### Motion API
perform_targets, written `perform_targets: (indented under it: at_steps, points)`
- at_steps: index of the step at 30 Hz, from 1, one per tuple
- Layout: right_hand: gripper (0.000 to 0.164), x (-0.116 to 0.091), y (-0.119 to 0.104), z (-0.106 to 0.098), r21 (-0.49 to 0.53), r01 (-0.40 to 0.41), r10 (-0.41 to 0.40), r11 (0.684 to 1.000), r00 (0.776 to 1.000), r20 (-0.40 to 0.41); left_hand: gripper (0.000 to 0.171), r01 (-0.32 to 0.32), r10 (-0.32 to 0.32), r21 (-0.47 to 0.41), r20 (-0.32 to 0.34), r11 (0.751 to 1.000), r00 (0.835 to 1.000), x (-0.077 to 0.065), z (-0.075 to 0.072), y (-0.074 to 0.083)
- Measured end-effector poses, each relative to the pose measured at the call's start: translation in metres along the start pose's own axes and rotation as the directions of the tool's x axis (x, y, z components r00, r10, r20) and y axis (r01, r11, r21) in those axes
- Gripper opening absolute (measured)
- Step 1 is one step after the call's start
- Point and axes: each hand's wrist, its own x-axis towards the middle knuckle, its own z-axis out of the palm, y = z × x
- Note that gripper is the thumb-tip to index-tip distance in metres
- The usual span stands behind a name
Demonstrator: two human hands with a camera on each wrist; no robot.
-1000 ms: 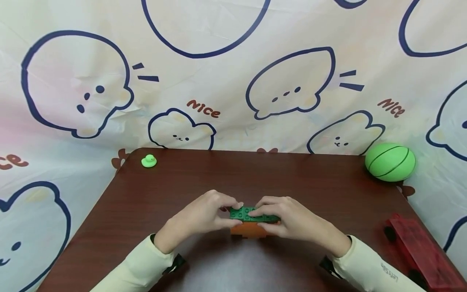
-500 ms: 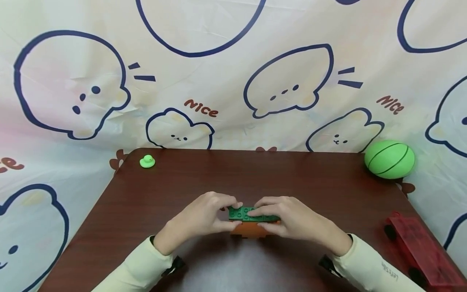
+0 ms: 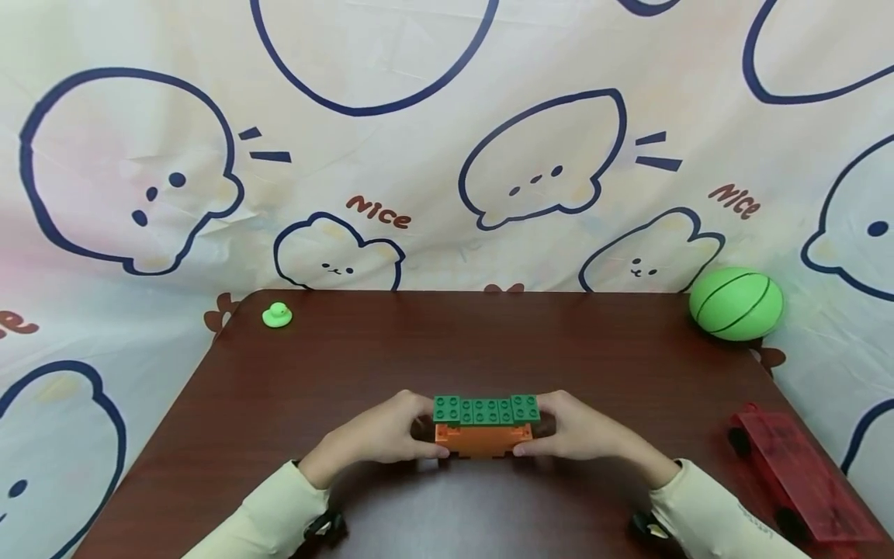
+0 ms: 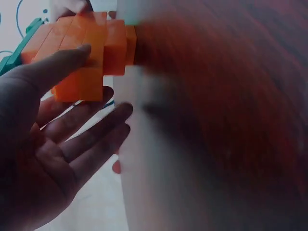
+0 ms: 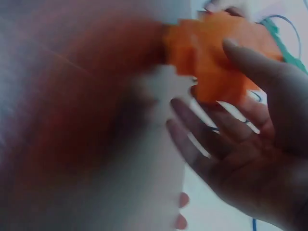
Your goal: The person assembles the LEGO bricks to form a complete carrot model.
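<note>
A stacked toy-brick block with orange bricks (image 3: 483,441) below and a green studded top (image 3: 485,411) is in the middle of the head view. My left hand (image 3: 380,431) holds its left end, thumb on the near orange face and fingers behind. At the right end, my right hand (image 3: 587,431) pinches it the same way. In the left wrist view the thumb lies across the orange bricks (image 4: 91,41), whose layers step narrower toward the tabletop. The right wrist view, blurred, shows the other thumb against the orange bricks (image 5: 216,62).
A green toy duck (image 3: 277,314) sits at the back left of the dark wooden table (image 3: 391,341). At the back right corner is a green ball (image 3: 737,304). A translucent red toy vehicle (image 3: 803,473) stands along the right edge. A printed cloth (image 3: 419,171) hangs behind.
Both hands have slid from the green top outward and down to the ends of the orange bricks. The whole green top now shows. The camera view has shifted slightly.
</note>
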Motion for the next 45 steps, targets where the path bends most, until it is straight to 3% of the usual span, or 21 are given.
perform_targets:
  at_steps: [3,6,10,12,15,19,20,22,25,28,31,34,36,38,41,45]
  points:
    - [0.038,0.004,0.004,0.006,0.034,0.039,-0.038,0.999,0.998,-0.05,0.022,-0.034,0.034,-0.008,-0.008,0.999,0.999,0.001,-0.002,0.002]
    - [0.034,0.006,-0.001,0.002,0.069,0.02,-0.012,0.997,0.993,-0.12,0.024,-0.064,0.06,-0.072,-0.055,0.995,0.997,-0.001,-0.009,0.005]
    - [0.042,0.006,-0.012,-0.008,0.22,-0.032,0.074,0.975,0.979,-0.187,0.037,-0.059,0.04,-0.175,-0.113,0.983,0.993,-0.002,-0.02,0.011]
    - [0.055,0.007,-0.017,-0.013,0.269,-0.032,0.094,0.963,0.972,-0.217,0.045,-0.046,0.016,-0.231,-0.129,0.972,0.991,-0.003,-0.025,0.013]
    - [0.07,0.008,-0.023,-0.019,0.218,-0.013,0.074,0.976,0.958,-0.275,0.062,-0.053,0.0,-0.367,-0.143,0.929,0.99,-0.003,-0.03,0.016]
    - [0.079,0.01,-0.026,-0.023,0.061,0.026,-0.005,0.998,0.947,-0.32,0.068,-0.079,0.022,-0.506,-0.116,0.859,0.993,-0.002,-0.035,0.015]
    - [0.078,0.011,-0.026,-0.024,0.018,0.037,-0.029,0.999,0.945,-0.326,0.068,-0.076,0.025,-0.526,-0.104,0.847,0.994,-0.002,-0.035,0.015]
    - [0.075,0.013,-0.027,-0.025,-0.067,0.048,-0.068,0.997,0.939,-0.338,0.066,-0.066,0.019,-0.527,-0.094,0.847,0.995,0.0,-0.035,0.014]
    - [0.071,0.014,-0.027,-0.026,-0.15,0.042,-0.093,0.988,0.932,-0.35,0.063,-0.062,-0.004,-0.474,-0.136,0.878,0.991,0.002,-0.032,0.014]
    - [0.071,0.012,-0.027,-0.026,-0.163,0.028,-0.086,0.986,0.929,-0.36,0.066,-0.081,-0.004,-0.381,-0.216,0.921,0.976,0.002,-0.029,0.02]
    - [0.072,0.009,-0.027,-0.026,-0.148,0.017,-0.07,0.989,0.93,-0.361,0.073,-0.093,0.023,-0.231,-0.289,0.968,0.957,0.002,-0.028,0.03]
    - [0.073,0.008,-0.029,-0.026,-0.145,0.007,-0.058,0.989,0.934,-0.353,0.075,-0.09,0.053,-0.091,-0.346,0.992,0.937,0.003,-0.026,0.035]
    - [0.072,0.009,-0.029,-0.026,-0.145,0.0,-0.051,0.989,0.938,-0.343,0.075,-0.077,0.069,-0.005,-0.38,0.997,0.922,0.007,-0.022,0.029]
    - [0.071,0.01,-0.027,-0.026,-0.15,-0.014,-0.036,0.989,0.944,-0.327,0.073,-0.042,0.058,0.05,-0.389,0.998,0.919,0.008,-0.021,0.028]
    - [0.07,0.013,-0.022,-0.025,-0.151,-0.053,0.007,0.987,0.957,-0.29,0.07,0.035,0.024,0.15,-0.378,0.988,0.926,0.011,-0.02,0.026]
    - [0.071,0.018,-0.011,-0.021,-0.154,-0.117,0.079,0.981,0.969,-0.234,0.066,0.108,-0.031,0.231,-0.315,0.967,0.949,0.019,-0.017,0.02]
